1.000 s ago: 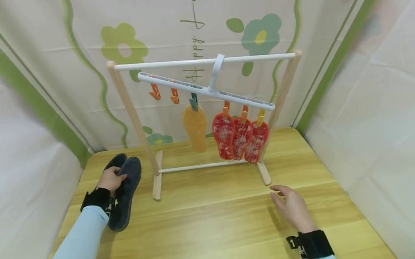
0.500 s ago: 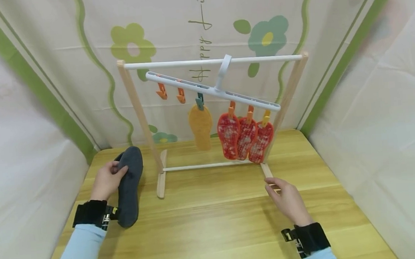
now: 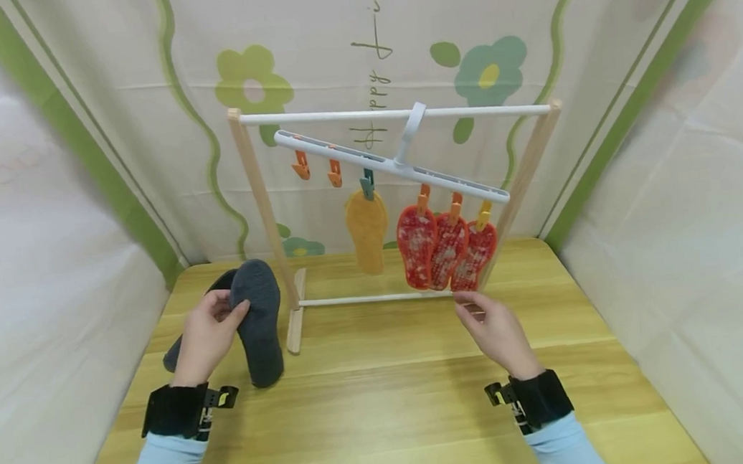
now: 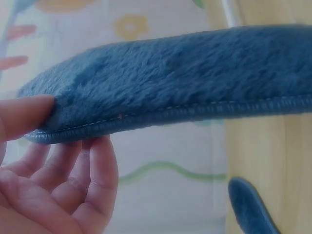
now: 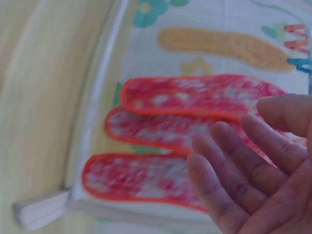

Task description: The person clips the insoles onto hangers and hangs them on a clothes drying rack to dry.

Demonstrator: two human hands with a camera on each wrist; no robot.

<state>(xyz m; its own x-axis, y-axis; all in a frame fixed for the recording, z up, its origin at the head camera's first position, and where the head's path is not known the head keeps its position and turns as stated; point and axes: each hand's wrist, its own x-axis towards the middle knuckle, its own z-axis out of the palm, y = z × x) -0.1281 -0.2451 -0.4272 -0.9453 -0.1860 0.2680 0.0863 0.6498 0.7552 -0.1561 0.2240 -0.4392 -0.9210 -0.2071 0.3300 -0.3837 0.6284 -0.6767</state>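
My left hand (image 3: pixel 207 337) pinches a dark blue, fuzzy insole (image 3: pixel 259 326) near its upper end, holding it raised off the table. In the left wrist view the thumb presses the plush face of this insole (image 4: pixel 170 73), with the fingers behind its stitched edge. A second dark insole (image 3: pixel 173 355) lies on the table behind the hand. My right hand (image 3: pixel 498 334) hovers in front of the rack's right side with relaxed fingers, holding nothing. Beyond it hang several red patterned insoles (image 3: pixel 418 247) and one yellow insole (image 3: pixel 368 232), each from a clip.
A grey-white clip hanger (image 3: pixel 340 151) hangs tilted, right end lower, from the white top bar (image 3: pixel 312 117) of a wooden-legged rack. Two orange clips (image 3: pixel 301 166) at its left hold nothing. A lower bar (image 3: pixel 376 298) spans the rack's feet on the wooden table (image 3: pixel 384 418).
The left hand has lifted one dark insole off the other and moved it right, toward the rack. My right hand has moved forward, closer to the red insoles.
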